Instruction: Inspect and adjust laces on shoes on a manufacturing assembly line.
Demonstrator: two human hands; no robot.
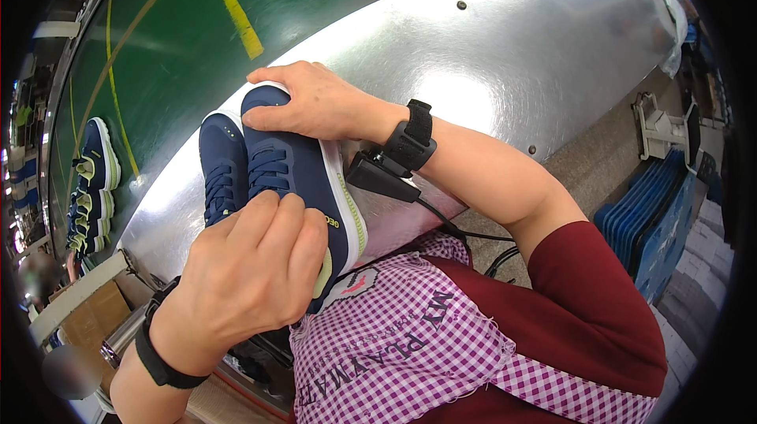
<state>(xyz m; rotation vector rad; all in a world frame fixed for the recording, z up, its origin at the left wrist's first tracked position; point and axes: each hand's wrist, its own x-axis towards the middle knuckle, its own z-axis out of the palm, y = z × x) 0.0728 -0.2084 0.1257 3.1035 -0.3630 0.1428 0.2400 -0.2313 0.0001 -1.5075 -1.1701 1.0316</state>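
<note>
A navy sneaker [303,158] with a white sole and pale green trim lies under both my hands, its toe pointing away from me. Its mate, a second navy sneaker [221,154], sits close against its left side. My right hand [303,101] grips the toe of the nearer-right sneaker, thumb across the top and fingers over the front. My left hand [256,266] is closed in a fist over that sneaker's upper laces and opening. Its fingertips are hidden, so the exact part it grips does not show. Dark laces [268,168] show just beyond its knuckles.
The shoes are over a shiny metal table [410,46] with a curved edge. Past it runs a green surface [169,38] with yellow lines, where more sneakers [96,156] stand at left. A black device [382,176] with a cable hangs at my right wrist. Blue stacked panels [646,219] stand at right.
</note>
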